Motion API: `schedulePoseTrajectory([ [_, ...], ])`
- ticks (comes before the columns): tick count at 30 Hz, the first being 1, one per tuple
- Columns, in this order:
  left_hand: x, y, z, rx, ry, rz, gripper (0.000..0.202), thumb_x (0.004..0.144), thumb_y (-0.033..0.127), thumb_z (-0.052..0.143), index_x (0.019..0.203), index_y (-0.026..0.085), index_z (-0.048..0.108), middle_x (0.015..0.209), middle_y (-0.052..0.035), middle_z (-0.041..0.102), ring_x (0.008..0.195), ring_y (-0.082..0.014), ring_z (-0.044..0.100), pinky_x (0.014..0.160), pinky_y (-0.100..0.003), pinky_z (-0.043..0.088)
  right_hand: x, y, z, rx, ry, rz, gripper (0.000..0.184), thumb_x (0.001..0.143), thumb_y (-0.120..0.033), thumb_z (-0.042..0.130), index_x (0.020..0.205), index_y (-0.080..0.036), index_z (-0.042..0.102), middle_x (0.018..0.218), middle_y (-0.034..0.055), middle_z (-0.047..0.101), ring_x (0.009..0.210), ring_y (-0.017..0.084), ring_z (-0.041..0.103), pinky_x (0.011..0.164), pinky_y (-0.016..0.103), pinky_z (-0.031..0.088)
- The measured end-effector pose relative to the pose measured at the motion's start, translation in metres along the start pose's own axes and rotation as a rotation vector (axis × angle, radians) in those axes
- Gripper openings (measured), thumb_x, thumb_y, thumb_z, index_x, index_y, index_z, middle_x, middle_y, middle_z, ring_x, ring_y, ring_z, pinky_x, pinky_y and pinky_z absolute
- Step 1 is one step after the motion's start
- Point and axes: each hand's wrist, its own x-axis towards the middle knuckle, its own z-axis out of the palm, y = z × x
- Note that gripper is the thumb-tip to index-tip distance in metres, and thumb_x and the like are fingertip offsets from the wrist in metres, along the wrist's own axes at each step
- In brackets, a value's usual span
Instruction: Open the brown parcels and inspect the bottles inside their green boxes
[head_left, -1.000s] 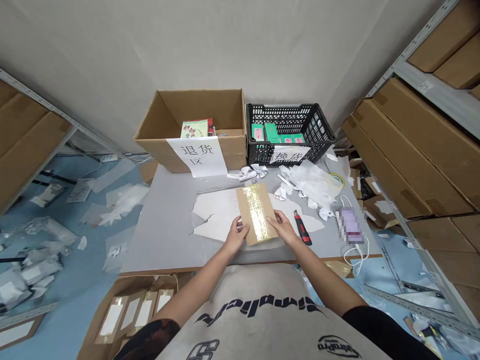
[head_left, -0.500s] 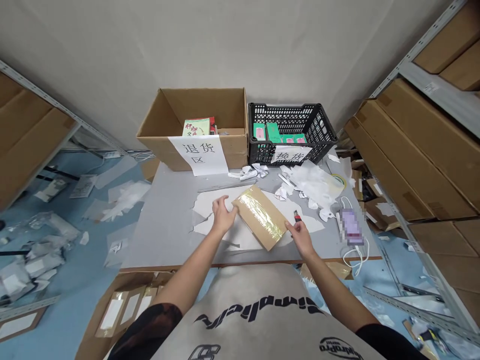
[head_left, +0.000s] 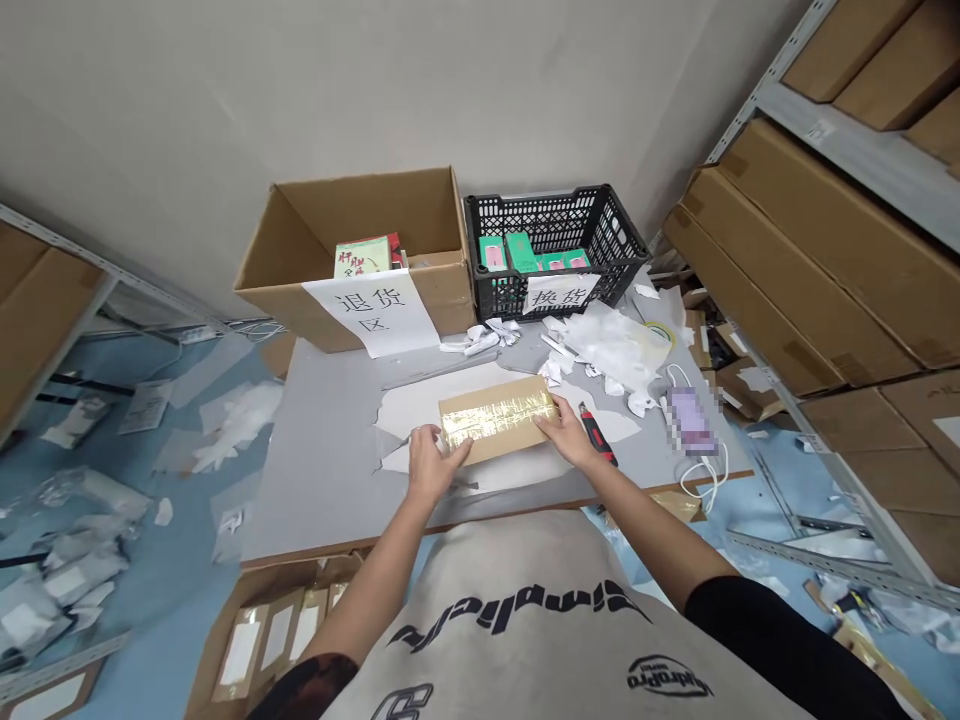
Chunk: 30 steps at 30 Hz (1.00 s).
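- While both hands bear on it, the kraft packet (head_left: 495,420) lies flat and crosswise on the grey table (head_left: 322,480), over torn white backing paper (head_left: 420,405).
- Left hand (head_left: 433,462): curled at the packet's lower left corner, fingers on its near edge, not clenched; firm grip or light contact, cannot tell.
- Right hand (head_left: 562,432): palm down on the packet's right end, fingers extended, not clenched; grip cannot be told.
- Done so far: a strip of clear tape (head_left: 496,418) runs lengthwise along the packet's middle.
- Left, as far as shown: packet lies outside both the cardboard carton (head_left: 442,300) marked 退货 and the black plastic crate (head_left: 600,240) marked 换货.
- Nearby: a red-and-black utility knife (head_left: 596,435) just beside the right hand; crumpled white film (head_left: 611,345) beyond it.
- Below the table edge: more kraft envelopes (head_left: 277,630) stand in a carton by the person's body.
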Motion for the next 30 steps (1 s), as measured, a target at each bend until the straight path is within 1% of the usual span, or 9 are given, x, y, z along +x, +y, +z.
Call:
schedulePoseTrajectory([
  [2,0.007,0.008,-0.003,0.106,-0.002,0.141,0.072,0.069,0.059,0.075,0.125,0.020,0.052,0.127,-0.0163,0.046,0.124,-0.0362,0.044,0.104,-0.052,0.037,-0.004,0.001,0.001,-0.004,0.016,0.001,0.062,0.077,-0.044,0.067,0.134,-0.026,0.050,0.136,0.0063,0.056,0.127,0.024,0.050,0.111,0.042,0.036],
  [4,0.015,0.016,-0.003,0.143,-0.129,0.267,0.088,0.065,0.061,0.079,0.137,0.024,0.048,0.148,-0.0186,0.029,0.139,-0.0417,0.026,0.111,-0.056,0.028,-0.008,0.002,0.001,0.024,0.021,0.008,0.063,0.076,-0.044,0.069,0.134,-0.026,0.050,0.136,0.0069,0.056,0.125,0.024,0.051,0.109,0.041,0.038],
  [6,0.023,0.019,0.000,0.145,-0.257,0.320,0.100,0.062,0.064,0.080,0.145,0.025,0.041,0.159,-0.0183,0.011,0.145,-0.0453,0.013,0.113,-0.059,0.023,-0.011,0.002,0.000,0.083,-0.002,0.020,0.063,0.078,-0.046,0.068,0.135,-0.027,0.050,0.138,0.0067,0.055,0.125,0.024,0.051,0.106,0.039,0.042],
  [9,0.032,0.017,0.008,0.144,-0.329,0.326,0.108,0.062,0.068,0.078,0.151,0.023,0.034,0.162,-0.0194,-0.001,0.146,-0.0472,0.008,0.114,-0.060,0.020,-0.012,0.006,-0.006,0.120,-0.031,0.040,0.054,0.084,-0.051,0.060,0.132,-0.027,0.052,0.135,0.0061,0.058,0.123,0.022,0.054,0.101,0.036,0.046],
  [14,0.039,0.009,0.015,0.162,-0.322,0.372,0.106,0.063,0.067,0.078,0.151,0.027,0.034,0.163,-0.0178,-0.002,0.147,-0.0451,0.011,0.114,-0.059,0.023,-0.011,0.039,-0.032,-0.195,0.152,0.180,0.037,0.089,-0.052,0.046,0.106,-0.024,0.062,0.105,0.0067,0.067,0.102,0.023,0.061,0.096,0.040,0.046],
  [19,0.038,0.006,0.017,0.177,-0.300,0.394,0.104,0.065,0.066,0.077,0.151,0.028,0.033,0.164,-0.0160,-0.001,0.149,-0.0424,0.011,0.115,-0.057,0.024,-0.025,0.081,-0.068,-0.469,0.285,0.315,0.034,0.078,-0.037,0.062,0.105,-0.017,0.057,0.117,0.0198,0.054,0.123,0.037,0.043,0.109,0.052,0.027],
  [24,0.033,0.006,0.023,0.161,-0.208,0.376,0.077,0.081,0.061,0.065,0.147,0.028,0.042,0.165,-0.0120,0.004,0.148,-0.0373,0.018,0.116,-0.053,0.026,-0.039,0.107,-0.082,-0.599,0.179,0.350,0.036,0.077,-0.036,0.065,0.107,-0.018,0.055,0.118,0.0195,0.054,0.119,0.038,0.046,0.102,0.049,0.033],
  [27,0.032,0.007,0.027,0.145,-0.166,0.352,0.064,0.089,0.055,0.058,0.145,0.029,0.045,0.165,-0.0091,0.009,0.149,-0.0345,0.017,0.116,-0.052,0.026,-0.038,0.110,-0.082,-0.610,0.094,0.331,0.040,0.076,-0.033,0.065,0.112,-0.019,0.056,0.118,0.0168,0.057,0.114,0.034,0.053,0.095,0.043,0.040],
  [30,0.032,0.008,0.027,0.125,-0.160,0.355,0.061,0.090,0.055,0.055,0.145,0.029,0.045,0.165,-0.0079,0.009,0.150,-0.0335,0.015,0.117,-0.052,0.024,-0.029,0.106,-0.085,-0.585,0.059,0.332,0.040,0.074,-0.032,0.065,0.111,-0.020,0.059,0.115,0.0150,0.061,0.109,0.032,0.058,0.089,0.041,0.043],
])
